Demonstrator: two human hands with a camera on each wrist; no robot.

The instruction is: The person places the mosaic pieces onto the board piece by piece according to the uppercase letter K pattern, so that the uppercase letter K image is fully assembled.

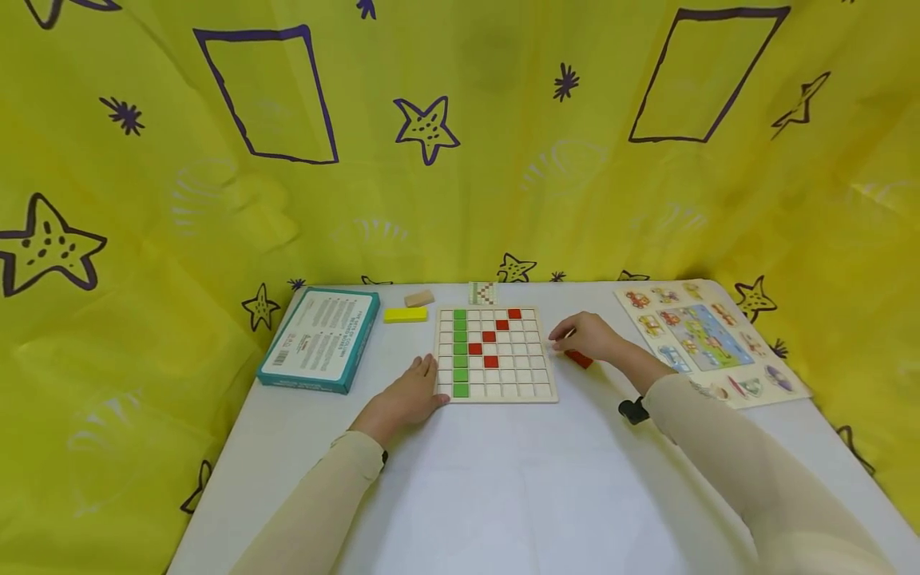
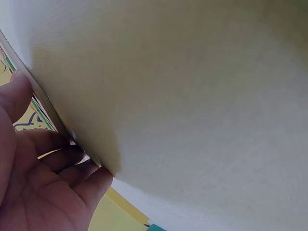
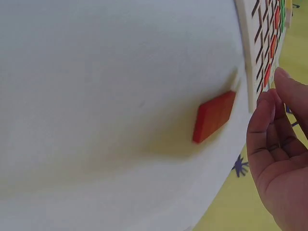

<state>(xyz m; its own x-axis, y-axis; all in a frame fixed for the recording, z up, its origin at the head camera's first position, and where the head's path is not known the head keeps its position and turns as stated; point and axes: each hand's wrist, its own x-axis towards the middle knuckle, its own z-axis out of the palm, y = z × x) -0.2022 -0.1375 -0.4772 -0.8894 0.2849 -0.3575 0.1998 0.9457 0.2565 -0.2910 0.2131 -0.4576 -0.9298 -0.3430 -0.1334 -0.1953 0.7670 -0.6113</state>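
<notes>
A square wooden grid board [image 1: 509, 399] lies flat on the white table. Green tiles [image 1: 461, 349] fill one column, and several red tiles [image 1: 491, 362] sit in other squares. My left hand [image 1: 411, 393] rests at the board's near left corner, fingers along the left side and thumb at the front edge. Just right of the board, my right hand [image 1: 591, 337] hovers with thumb and fingers slightly bent. In the right wrist view, no piece shows between its fingertips [image 3: 262, 103]. A red block or stack of tiles [image 3: 215, 115] lies on the table beneath that hand.
Left of the board are a teal-edged box [image 1: 316, 339], a yellow block [image 1: 406, 315] and a plain wooden piece [image 1: 419, 299]. A small pattern card [image 1: 482, 293] stands behind the board. At the right lies a picture puzzle board [image 1: 763, 391]. Yellow cloth [image 1: 489, 200] hangs behind.
</notes>
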